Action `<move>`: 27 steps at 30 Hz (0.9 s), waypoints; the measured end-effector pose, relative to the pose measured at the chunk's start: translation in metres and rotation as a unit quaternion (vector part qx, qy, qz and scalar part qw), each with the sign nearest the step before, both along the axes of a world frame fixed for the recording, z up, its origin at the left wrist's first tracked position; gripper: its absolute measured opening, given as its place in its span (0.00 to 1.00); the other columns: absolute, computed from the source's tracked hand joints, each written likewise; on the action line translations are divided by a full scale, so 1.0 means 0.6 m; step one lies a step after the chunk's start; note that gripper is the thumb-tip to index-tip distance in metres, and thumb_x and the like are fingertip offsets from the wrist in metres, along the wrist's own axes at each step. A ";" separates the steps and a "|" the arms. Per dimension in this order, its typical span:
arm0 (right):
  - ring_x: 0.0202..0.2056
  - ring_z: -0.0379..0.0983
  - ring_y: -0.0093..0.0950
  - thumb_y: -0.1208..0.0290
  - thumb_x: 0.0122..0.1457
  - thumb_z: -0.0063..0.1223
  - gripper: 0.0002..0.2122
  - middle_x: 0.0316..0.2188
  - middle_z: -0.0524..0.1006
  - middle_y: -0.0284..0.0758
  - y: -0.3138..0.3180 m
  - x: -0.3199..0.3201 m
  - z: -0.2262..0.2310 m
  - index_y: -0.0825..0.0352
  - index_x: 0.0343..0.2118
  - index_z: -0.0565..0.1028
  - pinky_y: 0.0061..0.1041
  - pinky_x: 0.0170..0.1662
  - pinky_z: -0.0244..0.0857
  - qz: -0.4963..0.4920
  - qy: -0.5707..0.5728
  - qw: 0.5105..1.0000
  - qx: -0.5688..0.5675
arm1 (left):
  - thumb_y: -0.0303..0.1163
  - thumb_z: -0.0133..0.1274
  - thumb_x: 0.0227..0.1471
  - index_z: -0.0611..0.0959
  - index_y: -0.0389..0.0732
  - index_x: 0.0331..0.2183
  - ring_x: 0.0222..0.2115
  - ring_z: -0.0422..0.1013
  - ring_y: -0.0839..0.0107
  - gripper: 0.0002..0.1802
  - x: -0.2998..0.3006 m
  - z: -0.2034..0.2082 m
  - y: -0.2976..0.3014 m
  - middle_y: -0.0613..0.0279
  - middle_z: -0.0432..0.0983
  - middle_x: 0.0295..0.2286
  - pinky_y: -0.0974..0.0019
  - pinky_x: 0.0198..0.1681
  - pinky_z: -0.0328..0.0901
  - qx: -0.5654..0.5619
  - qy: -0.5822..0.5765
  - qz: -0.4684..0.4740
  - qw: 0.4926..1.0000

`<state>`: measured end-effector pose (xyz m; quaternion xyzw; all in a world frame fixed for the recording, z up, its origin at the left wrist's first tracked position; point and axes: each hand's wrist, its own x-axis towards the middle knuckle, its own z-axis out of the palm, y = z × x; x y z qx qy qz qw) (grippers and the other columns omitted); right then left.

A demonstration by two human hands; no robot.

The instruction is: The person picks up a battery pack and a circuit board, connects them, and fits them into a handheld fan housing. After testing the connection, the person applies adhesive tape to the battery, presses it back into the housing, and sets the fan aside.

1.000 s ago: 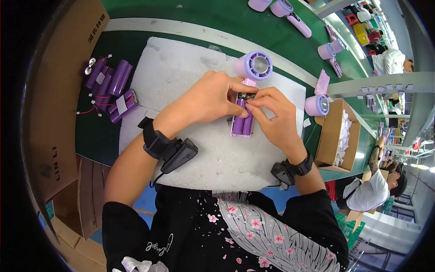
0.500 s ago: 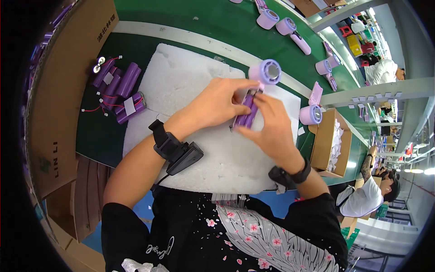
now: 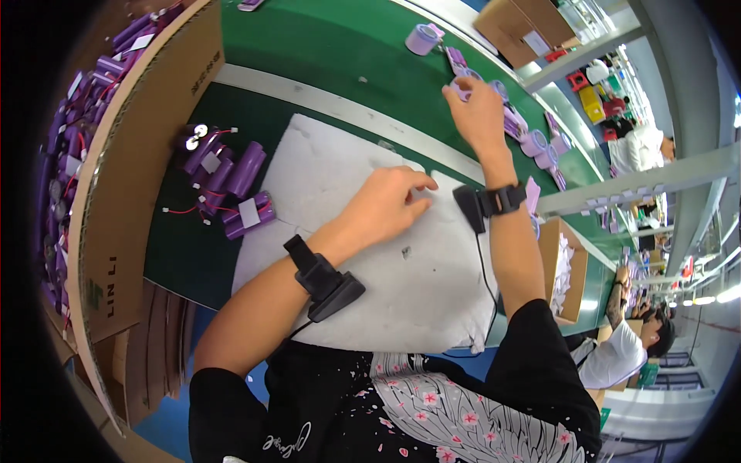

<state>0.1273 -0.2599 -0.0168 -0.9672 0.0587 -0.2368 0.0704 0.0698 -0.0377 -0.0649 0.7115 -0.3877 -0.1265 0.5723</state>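
My left hand (image 3: 388, 202) hovers over the white foam sheet (image 3: 370, 285), fingers loosely bent and apart, with nothing in it. Over the far green belt, my right hand (image 3: 480, 114) is stretched out, its fingers closed on a lilac handheld fan (image 3: 461, 91); the hand hides much of it. Other lilac fans lie close by, one (image 3: 422, 38) farther up the belt and several to the right of my hand. Left of the foam lies a small group of purple battery packs (image 3: 245, 170) with red wires and white plugs.
A tall cardboard box (image 3: 147, 162) full of purple battery packs stands at the left. At the right is an open carton (image 3: 573, 270) with white pieces. Another carton (image 3: 525, 31) sits beyond the belt. A co-worker (image 3: 617, 347) is at the right.
Both hands were together at a fan with purple batteries in its handle above the foam. My right hand has moved far forward to the belt; my left hand has let go and stayed over the foam.
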 end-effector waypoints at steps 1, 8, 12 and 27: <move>0.40 0.76 0.43 0.57 0.51 0.59 0.25 0.40 0.78 0.48 -0.005 0.033 0.007 0.68 0.49 0.73 0.36 0.45 0.68 0.010 0.019 1.000 0.000 | 0.30 0.58 0.48 0.83 0.36 0.38 0.27 0.75 0.63 0.13 -0.001 0.001 -0.001 0.52 0.78 0.29 0.65 0.33 0.70 -0.009 0.001 0.009 1.000; 0.33 0.78 0.41 0.49 0.50 0.59 0.35 0.34 0.79 0.48 -0.101 0.244 -0.030 0.67 0.57 0.65 0.34 0.38 0.72 -0.038 0.019 0.995 -0.094 | 0.32 0.57 0.49 0.84 0.36 0.31 0.27 0.74 0.56 0.09 0.001 -0.006 -0.018 0.52 0.78 0.27 0.61 0.32 0.69 -0.026 -0.036 0.048 0.998; 0.21 0.77 0.35 0.46 0.48 0.61 0.39 0.33 0.79 0.46 -0.089 0.288 0.000 0.69 0.57 0.62 0.30 0.24 0.72 -0.086 0.242 0.959 0.119 | 0.33 0.56 0.50 0.84 0.36 0.28 0.27 0.74 0.54 0.09 -0.003 -0.017 -0.025 0.52 0.77 0.26 0.57 0.33 0.68 -0.035 -0.046 0.069 0.996; 0.43 0.67 0.24 0.87 0.37 0.49 0.15 0.43 0.68 0.33 0.004 0.018 0.145 0.65 0.31 0.65 0.19 0.42 0.61 0.243 0.211 0.879 0.352 | 0.32 0.55 0.51 0.83 0.36 0.32 0.27 0.75 0.57 0.10 0.002 -0.020 -0.032 0.51 0.78 0.27 0.59 0.33 0.69 -0.054 0.021 0.113 0.992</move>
